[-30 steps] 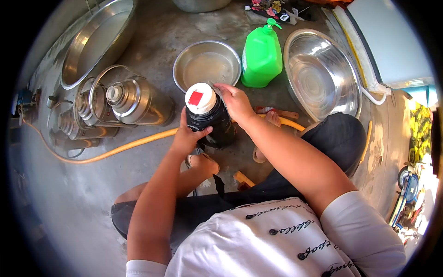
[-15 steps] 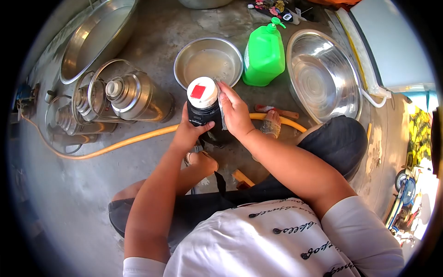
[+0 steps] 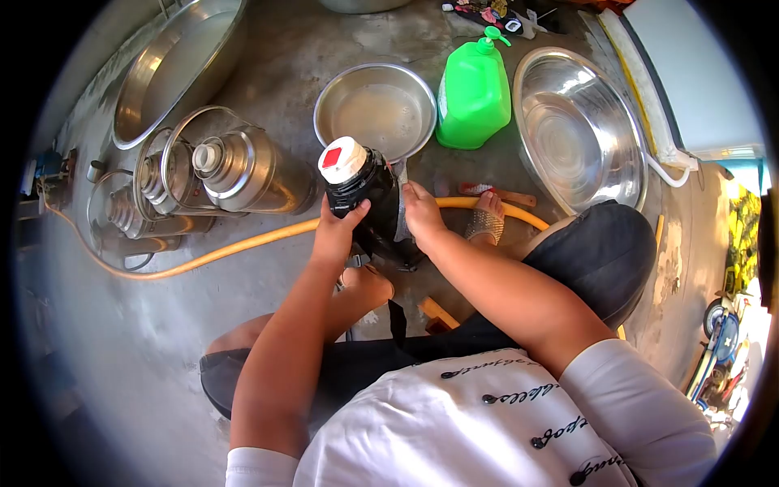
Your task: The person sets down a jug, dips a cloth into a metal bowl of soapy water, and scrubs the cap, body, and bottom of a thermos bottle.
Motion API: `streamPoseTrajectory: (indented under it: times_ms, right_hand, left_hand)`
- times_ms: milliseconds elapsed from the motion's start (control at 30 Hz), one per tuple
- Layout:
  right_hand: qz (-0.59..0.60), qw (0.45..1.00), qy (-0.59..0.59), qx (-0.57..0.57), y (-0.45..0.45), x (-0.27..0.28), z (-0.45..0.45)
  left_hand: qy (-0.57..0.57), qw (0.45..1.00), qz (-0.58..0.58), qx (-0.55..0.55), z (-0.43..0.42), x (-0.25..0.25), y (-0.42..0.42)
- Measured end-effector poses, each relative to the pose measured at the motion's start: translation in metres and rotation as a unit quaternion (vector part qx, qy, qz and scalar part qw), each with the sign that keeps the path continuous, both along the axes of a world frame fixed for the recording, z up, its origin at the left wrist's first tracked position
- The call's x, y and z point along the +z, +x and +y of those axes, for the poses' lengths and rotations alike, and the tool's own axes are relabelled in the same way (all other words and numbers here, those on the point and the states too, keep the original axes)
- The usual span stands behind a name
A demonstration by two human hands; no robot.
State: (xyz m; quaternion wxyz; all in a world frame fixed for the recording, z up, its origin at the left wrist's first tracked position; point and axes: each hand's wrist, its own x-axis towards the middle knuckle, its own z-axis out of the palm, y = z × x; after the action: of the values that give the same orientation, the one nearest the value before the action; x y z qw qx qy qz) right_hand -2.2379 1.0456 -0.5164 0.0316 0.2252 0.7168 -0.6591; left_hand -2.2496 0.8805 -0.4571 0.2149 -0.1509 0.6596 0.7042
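Note:
A black vacuum flask (image 3: 378, 185) with a white cap (image 3: 342, 160) marked by a red patch tilts in front of me, its top toward the upper left. My left hand (image 3: 338, 234) wraps around its body just below the cap. On the other side, my right hand (image 3: 423, 214) pinches a wet-looking grey cloth (image 3: 401, 207) against the flask's wall. Just beyond the cap stands a metal basin (image 3: 431, 122) of cloudy water. The flask's lower end hangs over the floor between my legs.
Several steel thermoses (image 3: 258, 172) with loop handles stand at left, near a large metal tub (image 3: 134, 134). A green pump jug (image 3: 477, 99) and a shiny steel basin (image 3: 580, 146) are at right. An orange hose (image 3: 235, 243) crosses the floor; a brush (image 3: 507, 195) lies by my foot.
The flask has tipped from facing me cap-up to leaning left, showing more of its side. My right hand and the cloth have slid from beside the cap down along the body.

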Motion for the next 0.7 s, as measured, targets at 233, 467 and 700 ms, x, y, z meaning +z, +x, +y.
streamPoseTrajectory:
  times_ms: [233,467,700]
  right_hand:
    - [0.229,0.971,0.070,0.023,-0.008,0.029,-0.015]
    - [0.339,0.907,0.236,0.085,-0.006,0.080,-0.011]
    - [0.256,0.959,0.030,0.115,-0.055,0.116,0.007]
  left_hand:
    - [0.068,0.996,-0.004,0.055,0.019,0.025,-0.005]
    - [0.171,0.977,-0.024,0.127,0.026,0.044,-0.020]
    - [0.226,0.967,-0.041,0.110,0.019,0.070,-0.007]
